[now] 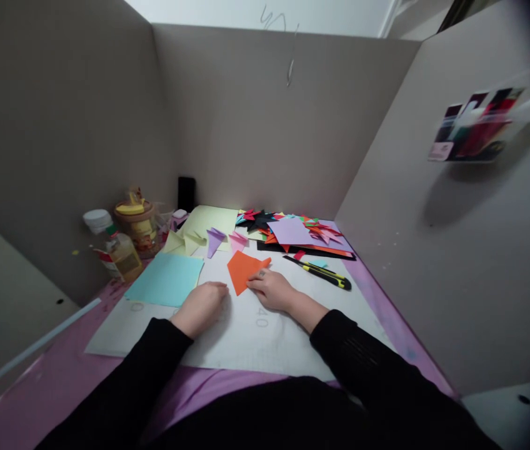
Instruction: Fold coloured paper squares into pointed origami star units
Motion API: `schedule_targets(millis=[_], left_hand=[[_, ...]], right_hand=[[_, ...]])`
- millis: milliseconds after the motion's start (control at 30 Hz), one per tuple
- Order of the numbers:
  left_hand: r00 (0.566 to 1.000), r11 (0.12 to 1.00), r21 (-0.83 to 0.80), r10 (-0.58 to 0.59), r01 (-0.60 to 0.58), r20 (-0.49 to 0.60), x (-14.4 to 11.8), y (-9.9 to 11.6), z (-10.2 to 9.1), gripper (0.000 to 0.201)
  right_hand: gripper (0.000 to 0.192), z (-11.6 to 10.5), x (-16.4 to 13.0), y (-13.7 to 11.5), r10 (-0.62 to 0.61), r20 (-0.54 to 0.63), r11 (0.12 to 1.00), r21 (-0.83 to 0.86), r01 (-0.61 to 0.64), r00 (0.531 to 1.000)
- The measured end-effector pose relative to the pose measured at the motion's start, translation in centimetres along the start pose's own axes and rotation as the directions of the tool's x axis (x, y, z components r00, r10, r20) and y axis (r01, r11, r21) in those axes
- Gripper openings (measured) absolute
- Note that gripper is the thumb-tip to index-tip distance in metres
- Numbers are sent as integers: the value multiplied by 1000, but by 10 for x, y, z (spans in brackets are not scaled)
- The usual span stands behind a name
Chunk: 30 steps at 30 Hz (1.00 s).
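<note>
The right hand (272, 289) lies flat on the white sheet (265, 325) with its fingers stretched out, and the fingertips press on the lower right edge of the orange paper (242, 270); it holds nothing closed inside it. The orange paper is a folded piece that lies on the white sheet in the middle of the surface (59, 381), just in front of both hands. The left hand (202, 306) rests beside it, loosely curled with the knuckles up, and its fingers are just beside the left lower corner of the orange paper; I cannot tell if they really touch it, and the hand grips nothing. Both arms wear black sleeves (354, 356). To the left of the left hand lies a light blue sheet (165, 279), flat, partly on the white sheet. Behind it there is a pale yellow paper (209, 222) and two small folded shapes, one purple (214, 240) and one pink (237, 240). To the right of the orange paper lies a knife (324, 272) with a yellow and black handle, well apart from the right hand. Behind the knife is a pile of coloured papers (293, 231) with a lilac square on top. At the far left stand a bottle (123, 255) with yellowish liquid and a jar (137, 225). Grey walls (255, 125) stand around the surface.
</note>
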State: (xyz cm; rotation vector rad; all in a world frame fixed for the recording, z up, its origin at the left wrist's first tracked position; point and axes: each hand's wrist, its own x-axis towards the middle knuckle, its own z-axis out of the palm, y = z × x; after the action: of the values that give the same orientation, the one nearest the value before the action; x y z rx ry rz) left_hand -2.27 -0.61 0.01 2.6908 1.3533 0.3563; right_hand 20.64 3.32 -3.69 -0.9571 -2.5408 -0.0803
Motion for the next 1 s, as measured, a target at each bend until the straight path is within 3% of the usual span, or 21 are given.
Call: schedule_targets(millis=[133, 300, 467, 600, 733, 833, 933, 1000], left_hand=[[987, 985, 68, 155, -158, 49, 11, 5, 11, 52], [984, 980, 125, 140, -153, 110, 10, 18, 23, 52], [987, 978, 152, 129, -143, 99, 9, 21, 22, 49], [990, 981, 147, 112, -124, 87, 10, 25, 18, 46], [993, 988, 116, 89, -97, 73, 11, 28, 15, 42], [995, 993, 86, 80, -85, 54, 11, 27, 15, 40], [997, 996, 61, 69, -71, 36, 11, 24, 17, 40], [997, 998, 16, 66, -66, 30, 12, 21, 19, 41]], right_hand=[[27, -3, 1, -4, 12, 6, 1000, 0, -12, 1000], [32, -4, -5, 2, 45, 26, 999, 4, -45, 999], [35, -7, -13, 30, 195, 45, 981, -7, -195, 980], [38, -12, -16, 45, 332, 91, 942, -82, -325, 939], [39, -17, -15, 44, 449, 123, 886, -188, -423, 885], [43, -19, -14, 37, 527, 20, 830, -225, -510, 850], [46, -20, -13, 21, 430, -135, 883, -145, -447, 893], [42, -18, -11, 7, 244, -131, 965, -67, -254, 961]])
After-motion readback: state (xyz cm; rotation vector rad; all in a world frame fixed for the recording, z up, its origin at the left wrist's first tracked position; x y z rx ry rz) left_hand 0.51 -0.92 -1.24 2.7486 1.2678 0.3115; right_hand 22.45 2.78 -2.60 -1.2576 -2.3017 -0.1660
